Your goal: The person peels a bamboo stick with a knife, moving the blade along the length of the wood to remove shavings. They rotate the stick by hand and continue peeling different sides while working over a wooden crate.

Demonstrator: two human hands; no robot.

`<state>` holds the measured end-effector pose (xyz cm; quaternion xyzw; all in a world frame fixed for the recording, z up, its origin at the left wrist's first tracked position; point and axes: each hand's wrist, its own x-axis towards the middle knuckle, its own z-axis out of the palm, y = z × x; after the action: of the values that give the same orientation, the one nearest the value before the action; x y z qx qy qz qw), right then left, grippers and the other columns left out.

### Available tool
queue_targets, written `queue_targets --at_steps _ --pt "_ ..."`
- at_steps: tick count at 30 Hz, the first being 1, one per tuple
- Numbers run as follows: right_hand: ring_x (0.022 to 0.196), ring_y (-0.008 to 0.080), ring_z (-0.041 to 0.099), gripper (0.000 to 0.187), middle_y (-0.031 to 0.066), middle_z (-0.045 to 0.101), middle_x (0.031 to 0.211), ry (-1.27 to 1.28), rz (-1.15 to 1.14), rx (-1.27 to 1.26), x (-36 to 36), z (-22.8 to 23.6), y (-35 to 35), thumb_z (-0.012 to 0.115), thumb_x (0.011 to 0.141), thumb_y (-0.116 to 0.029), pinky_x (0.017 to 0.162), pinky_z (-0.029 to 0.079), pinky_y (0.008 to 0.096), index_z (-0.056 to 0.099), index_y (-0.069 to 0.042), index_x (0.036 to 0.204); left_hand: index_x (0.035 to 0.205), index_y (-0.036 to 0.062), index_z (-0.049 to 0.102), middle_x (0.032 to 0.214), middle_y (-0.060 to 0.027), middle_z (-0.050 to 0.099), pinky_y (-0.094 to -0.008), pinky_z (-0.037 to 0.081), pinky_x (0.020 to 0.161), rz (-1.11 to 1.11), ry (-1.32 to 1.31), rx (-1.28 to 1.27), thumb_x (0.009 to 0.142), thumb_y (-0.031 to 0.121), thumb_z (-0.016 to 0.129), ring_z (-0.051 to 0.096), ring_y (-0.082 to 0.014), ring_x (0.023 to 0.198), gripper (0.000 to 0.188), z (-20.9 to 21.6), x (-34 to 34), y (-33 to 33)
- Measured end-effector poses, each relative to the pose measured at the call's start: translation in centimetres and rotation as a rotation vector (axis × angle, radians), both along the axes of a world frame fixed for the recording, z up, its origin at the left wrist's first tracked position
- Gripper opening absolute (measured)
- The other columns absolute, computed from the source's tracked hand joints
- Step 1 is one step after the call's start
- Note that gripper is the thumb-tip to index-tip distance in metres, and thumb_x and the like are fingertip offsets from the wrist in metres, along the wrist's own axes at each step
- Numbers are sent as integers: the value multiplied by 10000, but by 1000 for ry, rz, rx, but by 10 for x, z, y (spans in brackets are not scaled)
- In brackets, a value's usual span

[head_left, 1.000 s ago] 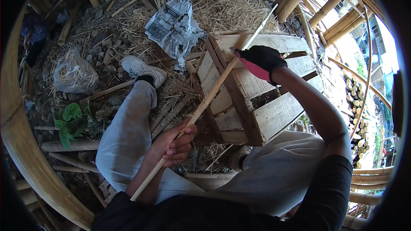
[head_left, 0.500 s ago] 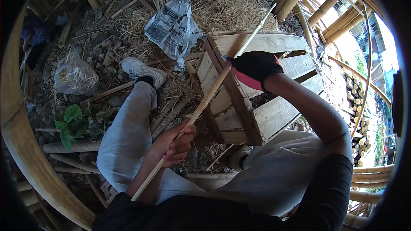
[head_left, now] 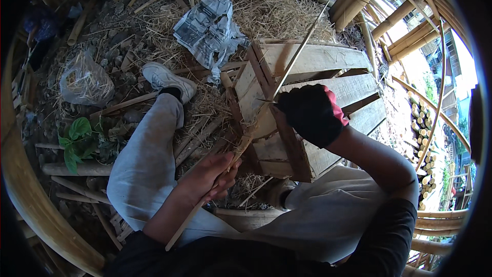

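A long, thin bamboo strip runs slantwise from beside my left forearm up over a wooden crate. My bare left hand is wrapped round its lower part, where the strip looks rough and frayed just beyond the fingers. In a black and red glove, my right hand is closed round a knife whose handle is hidden. The short, thin knife blade points left, at the strip, though I cannot tell if it touches. Under the strip, the slatted wooden crate lies tilted between my legs.
Crumpled newspaper lies beyond the crate, near loose straw. To the left are a clear plastic bag with straw in it and a green leafy plant. A thick bamboo pole curves along the left edge. Cut bamboo is stacked at right.
My right hand has drawn back toward me along the strip and turned, so the knife blade now shows. My left hand has shifted slightly, still gripping the strip.
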<state>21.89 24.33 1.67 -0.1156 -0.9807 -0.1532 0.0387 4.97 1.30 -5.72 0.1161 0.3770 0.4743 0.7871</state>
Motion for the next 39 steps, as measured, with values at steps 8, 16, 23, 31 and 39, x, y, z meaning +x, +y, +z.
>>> queue_targets --at_steps 8,16,23,31,39 --pt "673 253 668 76 49 626 726 41 -1 -57 6 -14 26 659 803 -206 546 518 398 654 -147 851 1013 110 468 547 74 327 -175 269 331 16 52 57 1084 460 362 287 -11 382 373 6 7 3" --pt "673 258 662 55 44 620 728 211 112 -37 6 -20 36 637 810 -185 552 512 399 630 -150 852 988 116 449 537 65 326 -177 257 304 54 -31 70 1072 472 389 299 -19 373 370 8 9 4" --pt "661 240 643 48 33 606 729 220 21 -12 -11 -23 39 603 840 -184 565 434 427 599 -157 801 989 117 444 526 67 318 -186 249 301 111 -11 110 1074 457 390 294 -30 362 355 14 9 2" --pt "668 277 703 74 85 687 689 339 -309 158 8 7 145 614 850 -188 571 514 432 662 -133 841 970 126 439 528 73 314 -182 248 309 10 4 125 1086 430 363 288 -24 361 334 35 4 -21" --pt "699 263 696 97 33 704 814 144 -132 114 -22 0 60 641 828 -201 563 523 418 687 -179 911 951 130 426 544 65 314 -182 254 308 57 -20 95 1093 419 334 271 -26 364 335 31 -15 -23"
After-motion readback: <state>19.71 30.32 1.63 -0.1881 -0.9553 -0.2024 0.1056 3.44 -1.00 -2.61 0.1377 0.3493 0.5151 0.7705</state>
